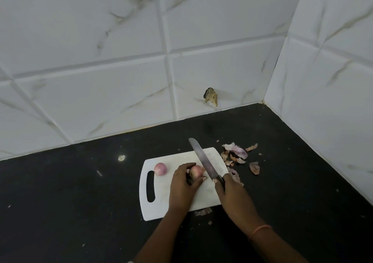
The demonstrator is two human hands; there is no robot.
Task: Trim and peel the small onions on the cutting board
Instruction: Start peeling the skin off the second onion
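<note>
Fingers grip one of two onions.

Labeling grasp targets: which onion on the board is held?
The onion right of center, gripped by the left hand; the other onion lies free near the handle slot.

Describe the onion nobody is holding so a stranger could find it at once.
Start at the white cutting board on the black counter. Near its slotted handle end lies a small pinkish onion, alone. Unlike the other onion, gripped by the left hand beside the knife, nothing touches it.
</note>
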